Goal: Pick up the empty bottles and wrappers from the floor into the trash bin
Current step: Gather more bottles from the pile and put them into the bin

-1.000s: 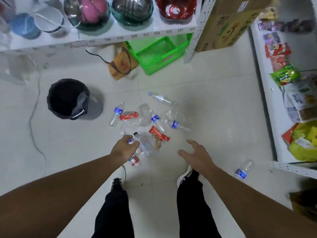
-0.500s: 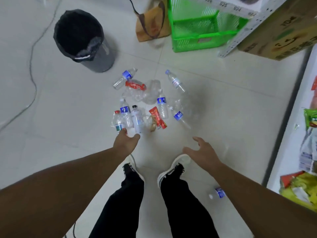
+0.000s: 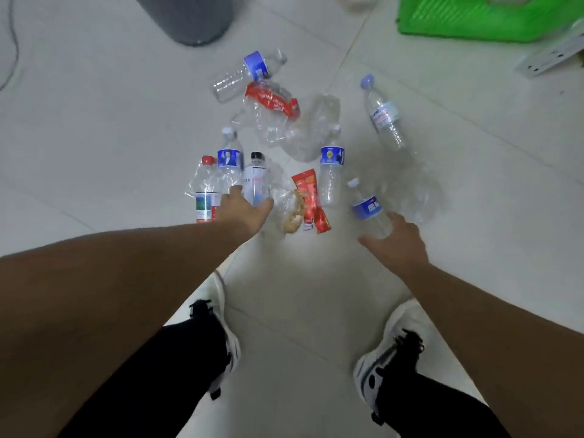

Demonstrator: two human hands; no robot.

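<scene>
Clear plastic bottles lie scattered on floor [image 3: 110, 121]. Left hand [image 3: 248, 210] spread at black-capped bottle [image 3: 257, 181]. Right hand [image 3: 395, 238] spread, touching blue-labelled bottle [image 3: 368, 208].

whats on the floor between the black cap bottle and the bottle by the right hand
In the head view, between the black-capped bottle and the blue-labelled bottle: a clear bag, a red wrapper, another upright-looking bottle.

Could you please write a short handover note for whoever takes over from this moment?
Left hand: open, fingers reaching round the base of the black-capped bottle, not yet gripping.
Right hand: open, touching the base of the blue-labelled bottle.
The trash bin stands at the top left, only its lower wall in view.
Done: nothing visibly binned; neither hand holds anything.
Left: every bottle in the pile, the red wrapper and the clear wrapper beside it.
</scene>
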